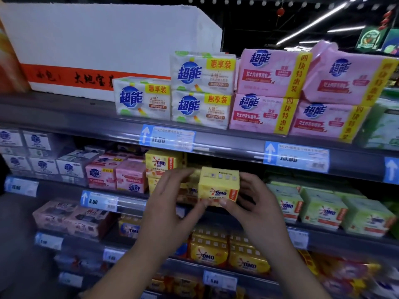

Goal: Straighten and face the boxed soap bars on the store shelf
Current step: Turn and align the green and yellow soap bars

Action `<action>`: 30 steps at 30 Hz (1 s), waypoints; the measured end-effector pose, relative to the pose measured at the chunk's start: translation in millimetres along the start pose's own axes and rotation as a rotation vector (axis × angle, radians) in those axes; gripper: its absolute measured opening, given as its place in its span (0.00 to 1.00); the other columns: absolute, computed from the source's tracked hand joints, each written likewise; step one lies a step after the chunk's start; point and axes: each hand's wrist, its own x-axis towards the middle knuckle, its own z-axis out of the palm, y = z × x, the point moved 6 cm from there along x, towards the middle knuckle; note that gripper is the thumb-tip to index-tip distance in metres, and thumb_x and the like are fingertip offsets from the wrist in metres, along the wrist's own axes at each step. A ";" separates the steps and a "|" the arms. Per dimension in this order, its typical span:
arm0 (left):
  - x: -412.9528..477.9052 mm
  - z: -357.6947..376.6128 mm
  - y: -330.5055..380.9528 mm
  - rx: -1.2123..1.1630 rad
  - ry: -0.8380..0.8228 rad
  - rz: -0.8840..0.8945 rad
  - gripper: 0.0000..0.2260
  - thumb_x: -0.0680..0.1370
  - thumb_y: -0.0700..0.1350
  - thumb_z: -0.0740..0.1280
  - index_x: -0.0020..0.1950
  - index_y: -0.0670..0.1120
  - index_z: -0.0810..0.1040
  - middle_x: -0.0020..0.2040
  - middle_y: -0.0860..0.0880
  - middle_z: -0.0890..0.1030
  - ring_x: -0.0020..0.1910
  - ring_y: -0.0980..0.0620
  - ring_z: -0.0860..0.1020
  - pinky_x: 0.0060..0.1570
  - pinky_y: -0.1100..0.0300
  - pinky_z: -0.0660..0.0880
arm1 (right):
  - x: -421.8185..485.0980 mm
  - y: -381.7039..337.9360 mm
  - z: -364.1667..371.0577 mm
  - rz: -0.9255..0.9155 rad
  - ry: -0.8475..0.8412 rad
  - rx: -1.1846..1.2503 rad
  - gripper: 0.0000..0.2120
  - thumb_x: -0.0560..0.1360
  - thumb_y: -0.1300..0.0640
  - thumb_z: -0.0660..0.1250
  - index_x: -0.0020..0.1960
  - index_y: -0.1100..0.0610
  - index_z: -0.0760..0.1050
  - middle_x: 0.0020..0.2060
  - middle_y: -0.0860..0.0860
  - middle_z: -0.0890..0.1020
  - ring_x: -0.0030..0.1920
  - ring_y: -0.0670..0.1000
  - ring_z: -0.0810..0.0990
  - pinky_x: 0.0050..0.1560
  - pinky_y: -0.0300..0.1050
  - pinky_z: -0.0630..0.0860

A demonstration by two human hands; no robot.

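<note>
A person stands facing a store shelf (216, 145) stocked with packaged soap, with both bare hands raised in front of the second tier. Between them they hold a yellow OMO soap box (218, 186), lifted just in front of the shelf edge, its printed front toward the camera and its top face tilted slightly into view. The left hand (170, 203) has its fingers spread, with the thumb pressed under the lower left corner of the box and the fingertips reaching toward the top left edge. The right hand (257, 201) cups the right side, thumb under the lower front edge, fingers curled behind where they are partly hidden. Directly behind and to the left of the held box sit more yellow OMO boxes (164, 164) on the same tier. To the left of those stand pink soap packs (116, 175), one of them turned upside down, and further left white and blue packs (43, 165). To the right of the hands are pale green OMO boxes (323, 210). On the top tier, white soap packs with blue logos (200, 89) are stacked beside large pink four-bar packs (269, 93), with a white cardboard carton (97, 39) at the far left. Blue price tags (167, 138) run along the shelf edges. The lower tier holds more yellow OMO bars (228, 251), somewhat blurred.
</note>
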 end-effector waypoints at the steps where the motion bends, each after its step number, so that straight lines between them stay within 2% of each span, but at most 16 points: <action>1: -0.9 7.1 1.6 -0.079 -0.046 -0.029 0.24 0.76 0.60 0.71 0.69 0.57 0.71 0.65 0.61 0.76 0.65 0.62 0.75 0.60 0.68 0.73 | -5.7 0.8 -1.6 0.007 -0.025 0.010 0.24 0.73 0.55 0.78 0.63 0.38 0.75 0.58 0.31 0.81 0.61 0.34 0.79 0.61 0.36 0.79; 2: -1.9 13.6 2.4 -0.183 -0.087 -0.078 0.24 0.75 0.60 0.73 0.68 0.57 0.70 0.64 0.62 0.77 0.64 0.60 0.77 0.59 0.62 0.77 | -10.7 1.7 -2.9 0.015 -0.050 0.023 0.24 0.73 0.55 0.78 0.65 0.39 0.75 0.58 0.31 0.81 0.61 0.34 0.79 0.63 0.36 0.79; 4: -4.2 23.3 2.0 -0.423 -0.139 -0.171 0.24 0.73 0.56 0.76 0.62 0.52 0.69 0.61 0.58 0.80 0.59 0.55 0.82 0.52 0.50 0.82 | -18.6 3.6 -5.6 0.021 -0.092 0.051 0.24 0.74 0.56 0.78 0.66 0.40 0.76 0.59 0.33 0.82 0.62 0.36 0.79 0.65 0.39 0.79; 6: -5.2 26.9 1.8 -0.485 -0.144 -0.164 0.22 0.72 0.53 0.78 0.53 0.49 0.68 0.50 0.53 0.81 0.50 0.51 0.83 0.42 0.45 0.81 | -23.8 5.5 -10.8 0.014 -0.116 0.068 0.24 0.74 0.58 0.78 0.64 0.39 0.77 0.59 0.36 0.83 0.63 0.39 0.80 0.65 0.45 0.80; 8: -7.3 28.6 5.1 -0.464 -0.140 -0.128 0.21 0.70 0.50 0.80 0.47 0.50 0.68 0.46 0.53 0.82 0.49 0.52 0.83 0.40 0.53 0.80 | -27.0 7.8 -16.7 0.006 -0.128 0.081 0.25 0.73 0.62 0.78 0.62 0.38 0.78 0.59 0.39 0.84 0.64 0.41 0.80 0.65 0.50 0.80; 10: -10.3 32.4 11.6 -0.497 -0.145 -0.103 0.20 0.68 0.46 0.80 0.44 0.52 0.68 0.52 0.54 0.85 0.57 0.54 0.83 0.46 0.61 0.80 | -29.0 8.7 -21.4 -0.008 -0.136 0.086 0.28 0.71 0.67 0.79 0.58 0.38 0.77 0.59 0.41 0.84 0.64 0.44 0.80 0.64 0.55 0.80; 13: -15.6 38.9 20.7 -0.528 -0.169 -0.082 0.18 0.68 0.44 0.79 0.44 0.52 0.69 0.56 0.54 0.85 0.61 0.54 0.82 0.50 0.60 0.81 | -30.8 9.7 -26.4 -0.020 -0.147 0.113 0.29 0.69 0.71 0.79 0.57 0.41 0.77 0.60 0.43 0.85 0.65 0.46 0.80 0.63 0.55 0.79; 14: -16.9 39.0 21.4 -0.528 -0.160 -0.096 0.18 0.68 0.45 0.80 0.43 0.52 0.70 0.53 0.53 0.85 0.58 0.53 0.83 0.48 0.59 0.82 | -31.2 10.3 -28.2 -0.011 -0.150 0.124 0.28 0.69 0.69 0.79 0.58 0.42 0.77 0.60 0.44 0.85 0.65 0.47 0.81 0.62 0.55 0.80; 16: -18.3 35.7 20.9 -0.508 -0.111 -0.167 0.19 0.68 0.50 0.80 0.43 0.47 0.71 0.40 0.51 0.82 0.44 0.54 0.82 0.37 0.57 0.79 | -32.7 12.0 -30.8 0.033 -0.173 0.173 0.25 0.69 0.60 0.80 0.60 0.40 0.77 0.58 0.46 0.86 0.61 0.49 0.84 0.58 0.51 0.82; 18: -18.7 30.5 19.8 -0.494 -0.052 -0.231 0.19 0.69 0.56 0.78 0.42 0.47 0.73 0.32 0.53 0.72 0.33 0.56 0.73 0.30 0.61 0.71 | -36.6 13.5 -30.5 0.109 -0.207 0.247 0.23 0.70 0.52 0.78 0.63 0.40 0.78 0.55 0.49 0.88 0.56 0.51 0.86 0.51 0.46 0.83; 20: -18.7 28.8 22.0 -0.531 -0.045 -0.251 0.15 0.72 0.58 0.74 0.42 0.48 0.75 0.32 0.50 0.72 0.32 0.55 0.72 0.31 0.60 0.70 | -40.3 19.4 -28.7 0.201 -0.189 0.337 0.17 0.72 0.50 0.78 0.59 0.40 0.82 0.53 0.50 0.89 0.53 0.52 0.88 0.47 0.43 0.83; 22: -18.1 27.0 25.2 -0.552 -0.037 -0.253 0.10 0.76 0.56 0.70 0.45 0.50 0.80 0.35 0.48 0.78 0.35 0.54 0.77 0.34 0.58 0.73 | -43.0 24.2 -25.7 0.289 -0.136 0.449 0.11 0.70 0.47 0.79 0.52 0.41 0.86 0.50 0.49 0.90 0.49 0.51 0.89 0.42 0.42 0.83; 24: -18.2 26.3 24.7 -0.577 -0.030 -0.284 0.05 0.79 0.50 0.72 0.48 0.50 0.84 0.40 0.49 0.84 0.40 0.53 0.83 0.38 0.55 0.81 | -43.9 31.5 -24.3 0.378 -0.077 0.554 0.16 0.63 0.45 0.77 0.50 0.48 0.88 0.48 0.52 0.90 0.45 0.52 0.89 0.37 0.42 0.83; 26: -18.7 26.4 22.6 -0.598 -0.033 -0.316 0.02 0.78 0.47 0.73 0.49 0.50 0.85 0.41 0.49 0.86 0.41 0.52 0.85 0.38 0.56 0.83 | -43.0 34.5 -22.1 0.432 -0.067 0.598 0.21 0.63 0.45 0.76 0.52 0.56 0.88 0.50 0.58 0.89 0.44 0.55 0.89 0.35 0.43 0.83; 28: -17.8 24.9 21.1 -0.591 -0.023 -0.327 0.04 0.75 0.47 0.72 0.48 0.50 0.86 0.40 0.49 0.86 0.40 0.52 0.86 0.38 0.58 0.83 | -41.6 33.7 -21.0 0.447 -0.069 0.599 0.23 0.65 0.46 0.76 0.54 0.58 0.86 0.51 0.61 0.88 0.44 0.56 0.88 0.35 0.43 0.83; 30: -17.1 23.9 18.2 -0.593 -0.017 -0.343 0.03 0.75 0.47 0.73 0.48 0.51 0.86 0.40 0.49 0.86 0.41 0.54 0.85 0.38 0.58 0.84 | -40.9 30.8 -20.1 0.440 -0.067 0.579 0.22 0.64 0.45 0.76 0.53 0.56 0.87 0.50 0.59 0.89 0.45 0.56 0.88 0.36 0.43 0.83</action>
